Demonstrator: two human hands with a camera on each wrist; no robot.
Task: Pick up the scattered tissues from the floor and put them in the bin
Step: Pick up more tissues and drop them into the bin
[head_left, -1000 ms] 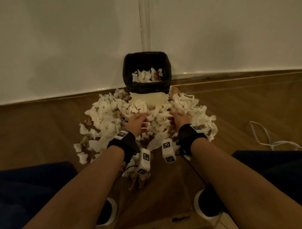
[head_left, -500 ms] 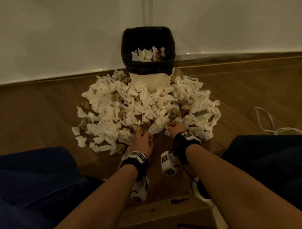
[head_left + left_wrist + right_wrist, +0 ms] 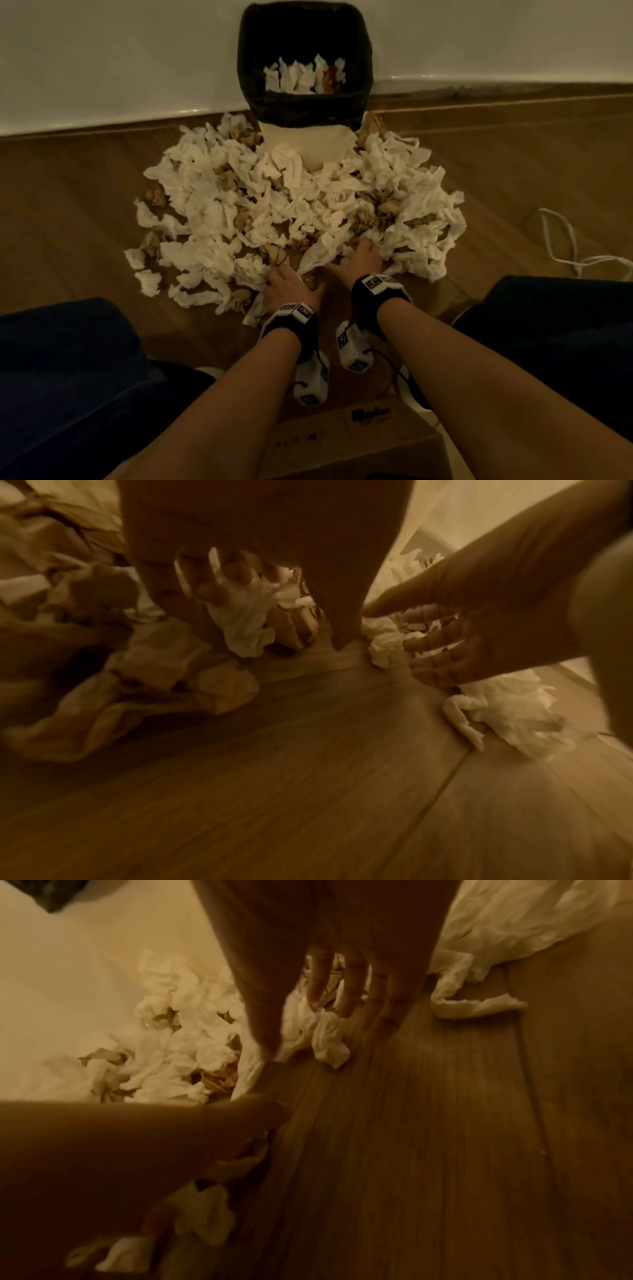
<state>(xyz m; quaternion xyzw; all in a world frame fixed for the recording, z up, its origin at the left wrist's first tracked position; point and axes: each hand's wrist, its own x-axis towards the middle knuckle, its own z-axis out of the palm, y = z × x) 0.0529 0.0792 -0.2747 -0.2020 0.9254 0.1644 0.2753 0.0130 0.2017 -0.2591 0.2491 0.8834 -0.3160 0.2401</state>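
A wooden floor [image 3: 85, 192] runs to a pale wall [image 3: 120, 51], and on it a wide heap of crumpled white and brown tissues [image 3: 239, 212] fans out from the foot of the bin [image 3: 363, 51] toward the person crouched before it. Dark-clad knees frame the view on both sides, and two bare forearms reach forward side by side, each with a black strap and a white marked block at the wrist.

The left hand [image 3: 291, 287] is lowered onto the near edge of the heap, palm down; from the left wrist view its fingers [image 3: 212, 591] curl inward round a white tissue [image 3: 246, 620], gripping it. The right hand [image 3: 363, 257] lies just beside it, palm down at the heap's edge, with fingers [image 3: 349, 993] stretched out nearly straight and slightly spread over tissues and bare boards, relaxed and grasping nothing.

The bin, lined with a black bag, stands upright against the wall at the far side of the heap; its pale lower body shows below the bag. Inside lie several white tissues and one with a reddish patch.

A white cord [image 3: 561, 240] trails on the floor at right, well apart from the heap. A cardboard box [image 3: 359, 442] sits nearest the camera.
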